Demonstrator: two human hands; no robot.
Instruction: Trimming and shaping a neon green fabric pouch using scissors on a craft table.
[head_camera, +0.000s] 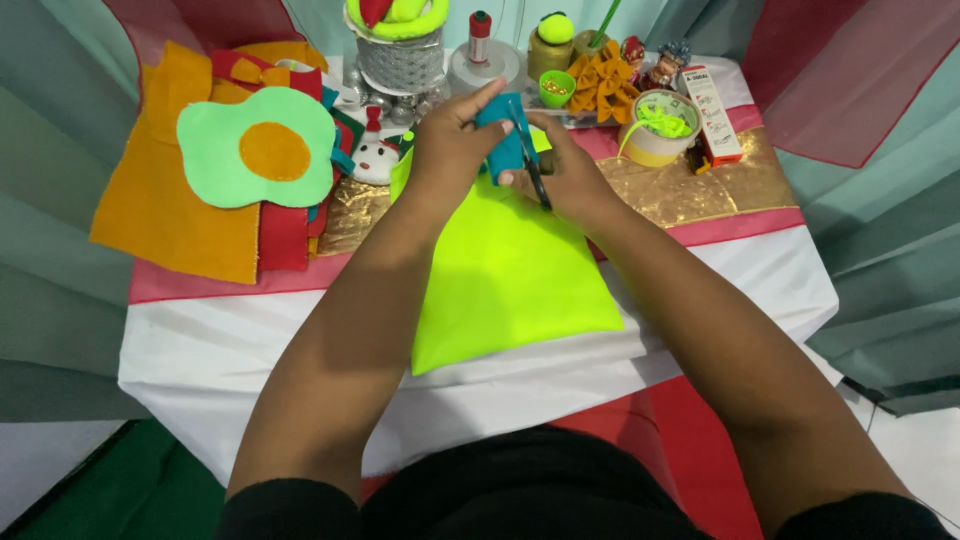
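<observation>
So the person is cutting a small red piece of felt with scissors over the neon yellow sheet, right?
Not quite: the head view shows the small piece of felt is teal, not red. The left hand holds it while the right hand works the black scissors over the neon yellow sheet.

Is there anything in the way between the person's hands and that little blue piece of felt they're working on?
Nothing visible. The left hand already pinches the teal felt piece, and the right hand brings the scissors right against it, above the neon yellow sheet. The craft clutter sits farther back on the table.
</observation>
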